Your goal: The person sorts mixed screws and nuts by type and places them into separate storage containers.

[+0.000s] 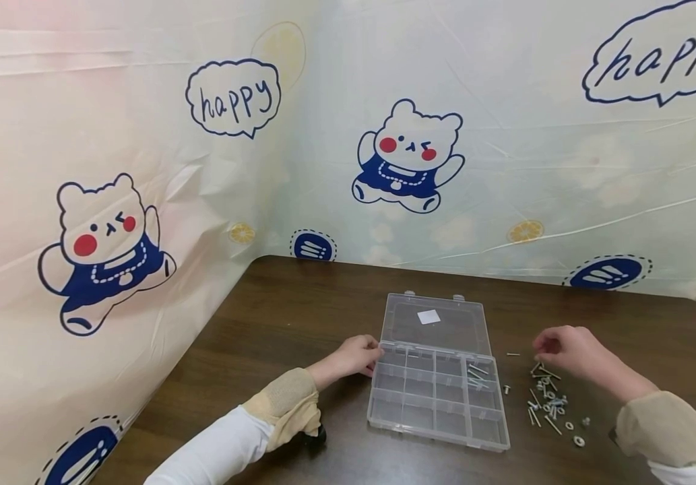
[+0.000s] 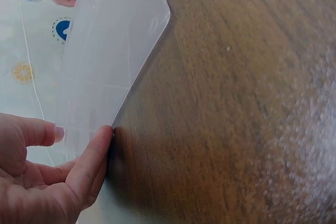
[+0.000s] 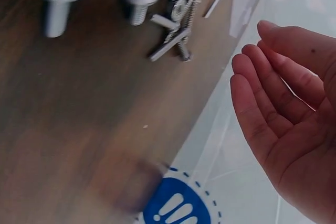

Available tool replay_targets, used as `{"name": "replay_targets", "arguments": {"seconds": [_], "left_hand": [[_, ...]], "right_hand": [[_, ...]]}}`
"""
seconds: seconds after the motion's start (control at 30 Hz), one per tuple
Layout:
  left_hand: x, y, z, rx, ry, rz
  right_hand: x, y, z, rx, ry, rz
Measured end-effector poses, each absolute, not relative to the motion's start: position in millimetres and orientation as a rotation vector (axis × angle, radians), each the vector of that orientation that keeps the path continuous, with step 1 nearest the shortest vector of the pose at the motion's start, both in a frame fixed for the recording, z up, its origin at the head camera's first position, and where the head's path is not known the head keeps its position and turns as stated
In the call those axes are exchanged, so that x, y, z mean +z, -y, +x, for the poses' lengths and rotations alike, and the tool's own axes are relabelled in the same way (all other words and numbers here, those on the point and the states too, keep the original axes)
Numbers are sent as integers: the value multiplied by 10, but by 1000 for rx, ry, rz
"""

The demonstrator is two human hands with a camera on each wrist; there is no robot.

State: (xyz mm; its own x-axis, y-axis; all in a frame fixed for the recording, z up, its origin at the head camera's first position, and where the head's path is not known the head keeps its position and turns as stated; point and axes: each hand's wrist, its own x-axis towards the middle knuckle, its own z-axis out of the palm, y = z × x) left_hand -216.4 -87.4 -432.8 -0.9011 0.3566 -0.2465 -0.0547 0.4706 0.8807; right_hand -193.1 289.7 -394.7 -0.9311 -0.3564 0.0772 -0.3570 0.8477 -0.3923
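A clear plastic compartment box (image 1: pixel 449 424) lies on the table with its lid (image 1: pixel 438 337) folded back. My left hand (image 1: pixel 356 354) holds the box's left side; in the left wrist view its thumb is over the wall and its fingers are at the lower edge. Several long screws (image 1: pixel 477 374) lie in the right-hand compartments. To the right of the box is a loose pile of screws, nuts and washers (image 1: pixel 549 397). Over the pile's far end hovers my right hand (image 1: pixel 575 349), fingers loosely bent, nothing in them in the right wrist view.
A single thin screw (image 1: pixel 513 354) and a short bolt (image 1: pixel 507 389) lie between box and pile. One washer (image 1: pixel 579 441) sits at the pile's near end. Printed cloth (image 1: pixel 505 168) hangs along the back and left edges of the brown table (image 1: pixel 299 316).
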Motion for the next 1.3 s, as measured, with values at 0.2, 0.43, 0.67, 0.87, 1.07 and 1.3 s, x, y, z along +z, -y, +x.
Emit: {"name": "replay_targets", "arguments": {"seconds": [0.2, 0.43, 0.67, 0.87, 1.07, 1.3], "left_hand": [[-4337, 879, -2169, 1413, -2323, 249], [-4305, 881, -2161, 1391, -2338, 255], [-4312, 880, -2162, 1387, -2338, 252], [-4306, 877, -2152, 1389, -2338, 247], [-4288, 877, -2141, 1378, -2347, 244], [-4302, 872, -2146, 1378, -2352, 243]], "right_hand": [[-4032, -2949, -1922, 640, 3088, 515], [-4131, -2998, -1930, 654, 3162, 463], [-4182, -2999, -1932, 656, 3196, 441], [-4176, -2984, -1923, 637, 3196, 452], [-4193, -2981, -1929, 627, 3187, 461], [-4203, -2974, -1929, 650, 3194, 472]]}}
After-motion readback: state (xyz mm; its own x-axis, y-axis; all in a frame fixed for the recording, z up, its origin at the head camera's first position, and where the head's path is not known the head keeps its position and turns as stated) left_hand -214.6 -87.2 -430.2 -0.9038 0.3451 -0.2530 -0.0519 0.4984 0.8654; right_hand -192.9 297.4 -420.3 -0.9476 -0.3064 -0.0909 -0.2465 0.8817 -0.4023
